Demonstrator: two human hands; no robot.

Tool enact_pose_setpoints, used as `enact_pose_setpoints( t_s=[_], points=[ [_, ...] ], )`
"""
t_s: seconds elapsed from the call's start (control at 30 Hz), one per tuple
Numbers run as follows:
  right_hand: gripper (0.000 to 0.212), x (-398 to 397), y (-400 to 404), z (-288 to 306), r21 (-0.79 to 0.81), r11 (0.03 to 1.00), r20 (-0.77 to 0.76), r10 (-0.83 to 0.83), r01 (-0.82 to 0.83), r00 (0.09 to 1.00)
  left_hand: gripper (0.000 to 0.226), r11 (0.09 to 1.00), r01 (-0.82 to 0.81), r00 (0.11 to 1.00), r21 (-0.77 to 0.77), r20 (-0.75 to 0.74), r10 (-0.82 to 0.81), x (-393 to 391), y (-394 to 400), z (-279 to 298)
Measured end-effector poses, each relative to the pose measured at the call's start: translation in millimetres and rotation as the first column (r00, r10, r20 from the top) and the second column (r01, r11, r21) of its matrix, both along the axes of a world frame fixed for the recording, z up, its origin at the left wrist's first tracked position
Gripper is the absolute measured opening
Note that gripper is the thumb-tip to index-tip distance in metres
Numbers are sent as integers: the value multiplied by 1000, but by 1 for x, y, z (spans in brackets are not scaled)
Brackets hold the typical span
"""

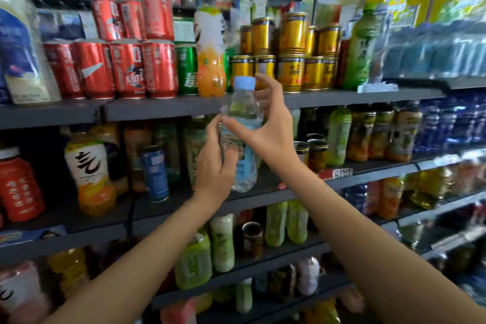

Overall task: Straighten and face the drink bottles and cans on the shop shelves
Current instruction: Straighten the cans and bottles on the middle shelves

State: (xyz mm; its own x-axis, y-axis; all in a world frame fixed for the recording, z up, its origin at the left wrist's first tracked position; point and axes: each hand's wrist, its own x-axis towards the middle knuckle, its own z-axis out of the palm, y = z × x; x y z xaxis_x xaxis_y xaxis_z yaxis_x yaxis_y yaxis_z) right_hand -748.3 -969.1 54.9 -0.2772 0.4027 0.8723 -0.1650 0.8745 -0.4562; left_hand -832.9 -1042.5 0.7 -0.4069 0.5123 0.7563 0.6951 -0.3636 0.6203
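Note:
A clear bottle (243, 123) with a pale blue cap and a light blue label is held upright in front of the shelves, level with the gap between the top and second shelf. My left hand (214, 163) grips its lower body from the left. My right hand (265, 123) holds its upper body from the right, thumb across the front, index finger raised beside the cap. Behind it stand red cans (126, 71), an orange bottle (210, 55) and stacked gold cans (289, 60).
The grey shelf edge (157, 110) runs just behind the bottle. The second shelf holds an orange-and-white bottle (90, 176), a blue can (155, 173) and green bottles (339, 134). Lower shelves carry green bottles (221, 242). Blue packs (434, 52) sit at right.

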Motion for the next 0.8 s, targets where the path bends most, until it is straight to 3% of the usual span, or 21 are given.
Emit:
enact_pose_setpoints(
  t_s=[0.1, 0.2, 0.3, 0.47, 0.6, 0.8],
  points=[
    [76, 63, 54, 15, -114, 993, -80, 10, -19, 997, 54, 990, 144, 983, 6, 110, -143, 70, 56, 25],
    [72, 117, 108, 35, -201, 978, -151, 25, -55, 988, 44, 945, 327, 911, 8, 262, -317, 128, 110, 57],
    [62, 160, 159, 57, -223, 971, -168, 45, -82, 985, 40, 906, 423, 866, -6, 296, -403, 163, 164, 79],
    [50, 207, 239, 77, -226, 974, -75, 19, -36, 997, 63, 916, 390, 909, -92, 200, -366, 194, 248, 103],
    [58, 230, 304, 76, -208, 978, -39, -29, 20, 999, 62, 930, 364, 929, -56, 90, -358, 215, 318, 123],
    [41, 288, 407, 74, -159, 969, 98, -174, 188, 980, 65, 935, 352, 919, 31, 176, -352, 252, 440, 149]
  ],
)
